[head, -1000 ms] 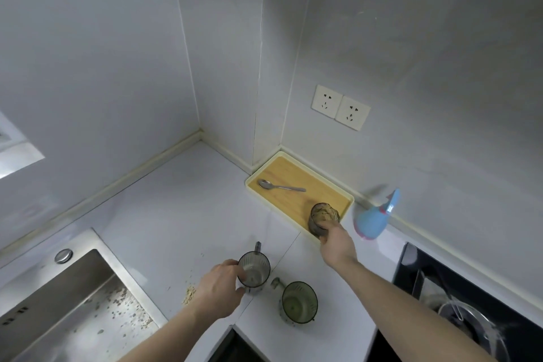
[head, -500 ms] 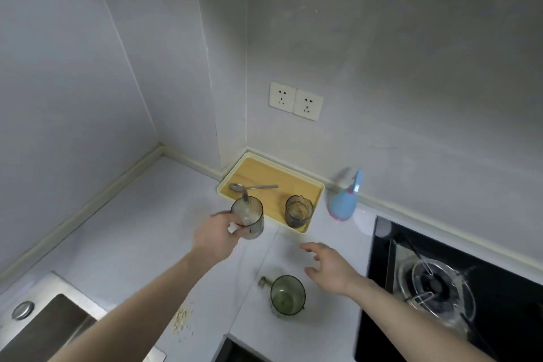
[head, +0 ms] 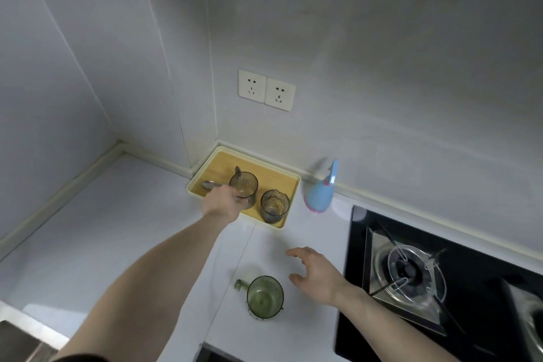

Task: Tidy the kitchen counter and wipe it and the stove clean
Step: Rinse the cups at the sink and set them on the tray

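While the left hand (head: pixel 224 203) grips a ribbed mug (head: pixel 243 188) low on its near side, fingers wrapped round it, the mug sits over the tray (head: pixel 273 172), and whether its base is down yet I cannot tell. Just right of that hand stands a tumbler (head: pixel 274 205), close to the mug, and a careless nudge could knock glass on glass. A spoon (head: pixel 210 184) pokes out just beyond the knuckles; set the mug's edge on it and the mug could rock or tip. Nearer the body, the right hand (head: pixel 316 272) hovers spread wide, holding nothing, with a green mug (head: pixel 265 297) just to its left on the counter (head: pixel 102 229). Reach without looking and those fingers could shove it toward the counter's near edge. To the right hand's right lies the stove (head: pixel 411 270), not yet wiped.
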`<action>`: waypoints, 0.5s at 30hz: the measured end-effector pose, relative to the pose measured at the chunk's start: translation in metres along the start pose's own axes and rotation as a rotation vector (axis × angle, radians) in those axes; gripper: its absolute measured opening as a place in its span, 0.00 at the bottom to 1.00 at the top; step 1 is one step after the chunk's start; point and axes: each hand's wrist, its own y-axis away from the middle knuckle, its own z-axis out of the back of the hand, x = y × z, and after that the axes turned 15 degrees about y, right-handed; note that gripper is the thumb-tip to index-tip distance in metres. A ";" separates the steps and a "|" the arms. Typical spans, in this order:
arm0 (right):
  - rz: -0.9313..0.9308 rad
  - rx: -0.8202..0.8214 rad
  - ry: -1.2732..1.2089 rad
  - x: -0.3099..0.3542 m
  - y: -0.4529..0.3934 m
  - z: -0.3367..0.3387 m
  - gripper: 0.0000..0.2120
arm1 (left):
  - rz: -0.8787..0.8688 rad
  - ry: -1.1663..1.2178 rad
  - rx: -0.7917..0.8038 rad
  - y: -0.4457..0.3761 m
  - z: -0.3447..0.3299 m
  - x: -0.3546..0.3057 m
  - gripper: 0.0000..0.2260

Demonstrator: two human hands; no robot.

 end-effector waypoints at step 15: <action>0.045 0.199 0.002 0.033 -0.003 -0.014 0.41 | -0.016 -0.032 0.108 0.003 -0.004 0.013 0.18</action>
